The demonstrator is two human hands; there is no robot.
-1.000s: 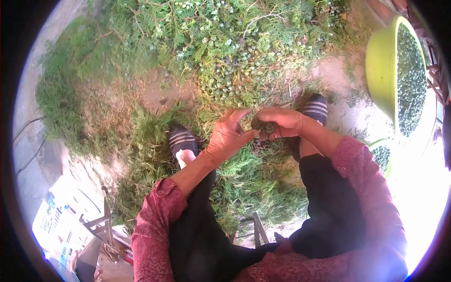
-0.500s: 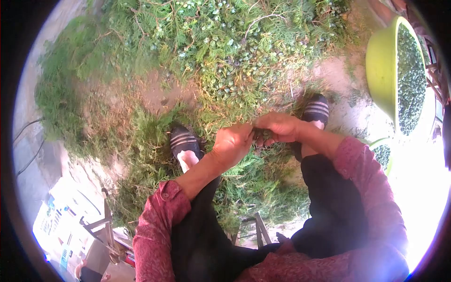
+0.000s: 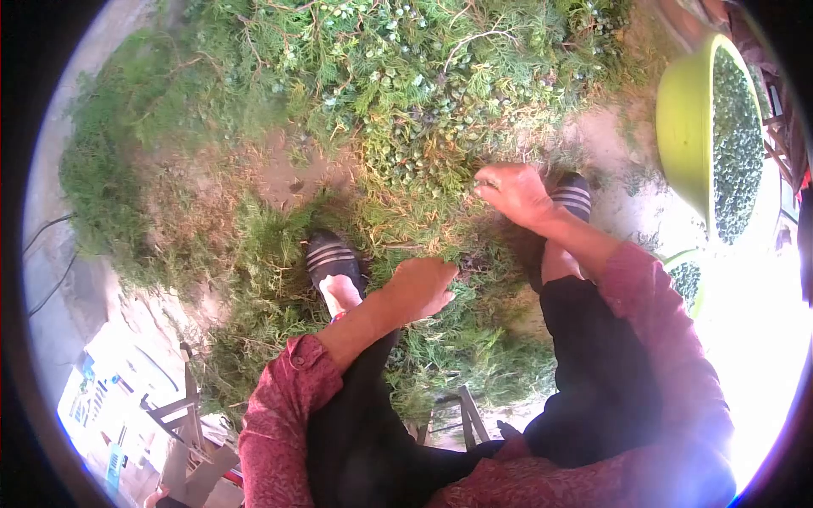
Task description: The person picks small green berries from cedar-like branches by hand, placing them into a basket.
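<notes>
Over the cut greenery between my feet, my left hand (image 3: 419,289) is closed, its fingers curled under; what it holds, if anything, is hidden. Small dark bits show by its fingertips. Farther forward and to the right, my right hand (image 3: 515,193) is pinched together above the heap's near edge. Something tiny and greenish shows at its fingertips, too small to name. Scale-leaved evergreen branches (image 3: 339,68) with pale bluish-green berry-like cones (image 3: 411,157) spread in front of both hands.
A lime-green basin (image 3: 684,127) full of small green cones stands at the right, with a smaller green container (image 3: 688,275) below it. My striped shoes (image 3: 332,254) rest among the branches. Wooden stool legs (image 3: 467,419) show beneath me, and a white printed box (image 3: 102,398) lies lower left.
My hands were together in front of me and have come apart. The right moved forward, toward the heap; the left moved slightly back toward me.
</notes>
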